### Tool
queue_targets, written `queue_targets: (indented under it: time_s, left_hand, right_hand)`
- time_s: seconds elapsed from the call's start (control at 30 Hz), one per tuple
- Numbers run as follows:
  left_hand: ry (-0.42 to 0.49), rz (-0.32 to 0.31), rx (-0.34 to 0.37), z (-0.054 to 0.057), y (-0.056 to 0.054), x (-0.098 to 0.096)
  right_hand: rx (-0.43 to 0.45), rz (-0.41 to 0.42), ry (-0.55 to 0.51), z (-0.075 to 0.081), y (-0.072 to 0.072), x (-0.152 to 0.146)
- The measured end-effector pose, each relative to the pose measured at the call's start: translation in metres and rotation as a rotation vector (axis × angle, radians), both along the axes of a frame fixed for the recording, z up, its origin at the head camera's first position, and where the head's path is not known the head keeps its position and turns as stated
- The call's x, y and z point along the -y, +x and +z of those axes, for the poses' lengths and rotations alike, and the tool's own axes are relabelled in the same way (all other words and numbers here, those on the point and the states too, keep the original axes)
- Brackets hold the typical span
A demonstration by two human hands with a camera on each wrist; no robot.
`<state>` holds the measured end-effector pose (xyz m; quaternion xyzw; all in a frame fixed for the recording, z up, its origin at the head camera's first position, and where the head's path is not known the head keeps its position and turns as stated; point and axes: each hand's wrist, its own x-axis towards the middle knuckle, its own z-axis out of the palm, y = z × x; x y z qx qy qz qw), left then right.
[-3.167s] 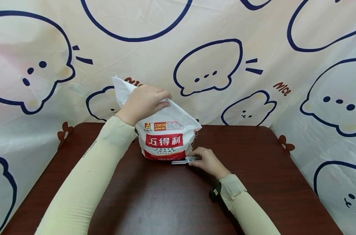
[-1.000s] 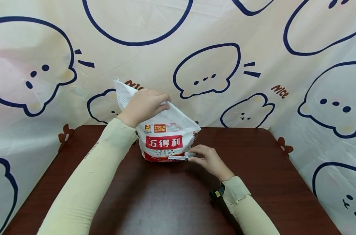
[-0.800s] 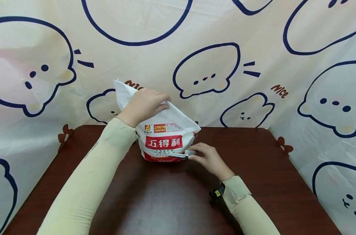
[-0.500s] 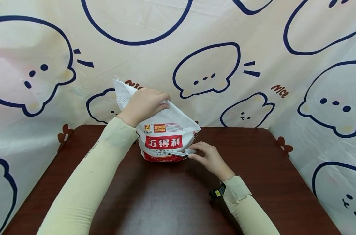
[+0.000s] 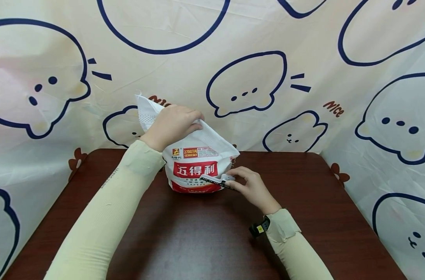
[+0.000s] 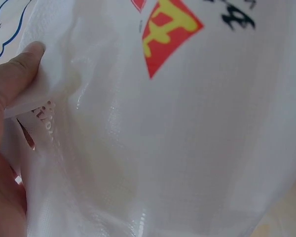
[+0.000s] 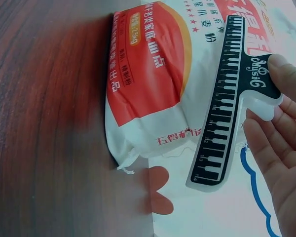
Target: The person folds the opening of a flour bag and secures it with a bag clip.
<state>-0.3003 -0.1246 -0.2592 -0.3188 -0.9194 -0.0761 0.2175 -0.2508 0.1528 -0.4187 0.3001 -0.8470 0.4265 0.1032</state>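
Note:
A white flour bag (image 5: pixel 195 169) with red printing stands on the table, its top folded or gathered to a slanting edge. My left hand (image 5: pixel 174 124) grips that top edge; in the left wrist view the thumb (image 6: pixel 27 66) lies on the white plastic, while most fingers are hidden behind it. My right hand (image 5: pixel 252 186) pinches a piano-key clip (image 7: pixel 221 106) by its short handle, thumb on the black side marked "Music". In the head view the clip (image 5: pixel 216 181) is in front of the bag's lower right, off the tabletop; I cannot tell whether it touches the bag.
The dark brown wooden table (image 5: pixel 198 241) reaches back to a cream cloth backdrop (image 5: pixel 247 23) with blue cartoon outlines. A black wrist device (image 5: pixel 259 227) sits at my right cuff.
My right hand has risen from near the tabletop with the clip. The clip has tilted and turned, so its black keyed side now shows. My left hand keeps its hold on the bag.

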Motion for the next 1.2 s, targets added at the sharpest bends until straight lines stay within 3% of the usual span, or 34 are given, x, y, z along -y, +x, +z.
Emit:
queue_targets:
  time_s: [0.23,0.6,1.2]
  left_hand:
    - [0.006,-0.011,0.004,0.0002,-0.0002,0.0007]
    - [0.004,-0.010,0.022,0.0010,0.0009,0.0010]
    - [0.015,-0.005,0.039,0.0011,0.0024,-0.0005]
  right_hand:
    - [-0.057,-0.005,0.002,0.0019,-0.0009,0.0024]
    - [-0.031,-0.014,-0.020,0.0066,0.0049,0.0008]
    - [-0.119,-0.044,-0.084,0.0075,0.0017,-0.0008]
